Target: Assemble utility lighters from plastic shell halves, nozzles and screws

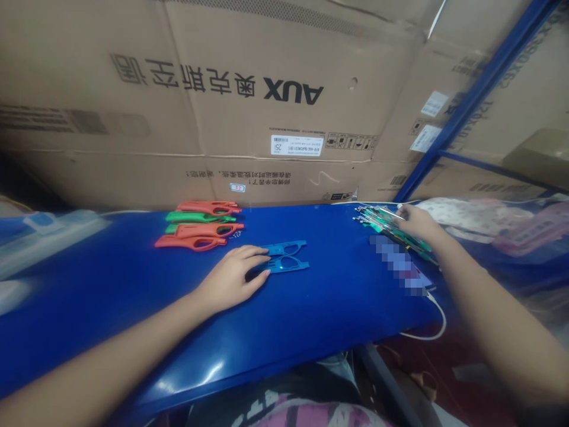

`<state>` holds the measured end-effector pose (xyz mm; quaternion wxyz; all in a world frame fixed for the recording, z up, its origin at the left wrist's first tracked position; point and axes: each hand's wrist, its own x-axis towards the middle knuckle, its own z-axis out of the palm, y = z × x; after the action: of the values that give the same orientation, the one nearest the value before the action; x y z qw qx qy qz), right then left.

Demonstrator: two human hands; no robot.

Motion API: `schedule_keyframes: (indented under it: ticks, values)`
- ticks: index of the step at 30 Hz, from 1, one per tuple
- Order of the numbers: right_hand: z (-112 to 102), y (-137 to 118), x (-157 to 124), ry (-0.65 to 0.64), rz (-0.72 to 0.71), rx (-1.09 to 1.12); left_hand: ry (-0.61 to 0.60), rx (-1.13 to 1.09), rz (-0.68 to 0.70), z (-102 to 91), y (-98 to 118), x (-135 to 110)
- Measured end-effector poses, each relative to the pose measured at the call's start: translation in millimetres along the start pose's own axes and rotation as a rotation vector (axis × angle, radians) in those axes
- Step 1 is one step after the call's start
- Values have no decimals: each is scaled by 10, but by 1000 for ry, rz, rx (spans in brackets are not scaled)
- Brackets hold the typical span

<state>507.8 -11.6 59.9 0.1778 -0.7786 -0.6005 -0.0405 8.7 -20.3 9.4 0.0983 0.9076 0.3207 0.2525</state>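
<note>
My left hand (237,276) lies low over the blue table, its fingers and thumb closed around the left ends of two blue plastic handle halves (288,264). These lie side by side, each with an oval opening; my fingers hide their left ends. My right hand (418,222) reaches to a pile of thin metal rods with green parts (376,219) at the right. Its fingertips are pinched together on a thin metal rod at the top of the pile. How much of the rod is in the grip is hard to see.
Orange handles (191,242) and a green handle (200,217) lie stacked at the back left, with small metal bits (235,234) beside them. A phone-like object (400,267), blurred out, has a white cable (444,323). A cardboard box (213,136) stands behind the table. Plastic bags (462,219) lie right.
</note>
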Motion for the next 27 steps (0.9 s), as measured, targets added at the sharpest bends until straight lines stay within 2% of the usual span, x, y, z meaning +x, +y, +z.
schedule_keyframes:
  ticks: [5, 9, 13, 18, 20, 22, 27]
  values:
    - [-131, -222, -1, -22, 93, -73, -15, -14, 0, 0, -6, 1]
    - [-178, -359, -4, -65, 61, -68, -5, -17, 4, 3, -5, 1]
    - [-218, -432, -38, -46, 27, -26, 30, -21, 22, -13, 34, -10]
    - [-281, -476, -125, -11, 1, 46, 12, -78, 70, -39, 228, 143]
    - [-293, -483, -148, -17, -10, 67, -47, -174, 105, 21, 341, 351]
    - [-290, -487, -155, -30, -25, 83, -70, -289, 61, 164, 460, 669]
    - [-218, -486, -115, -40, -55, 116, -53, -416, -99, 775, 768, 1773]
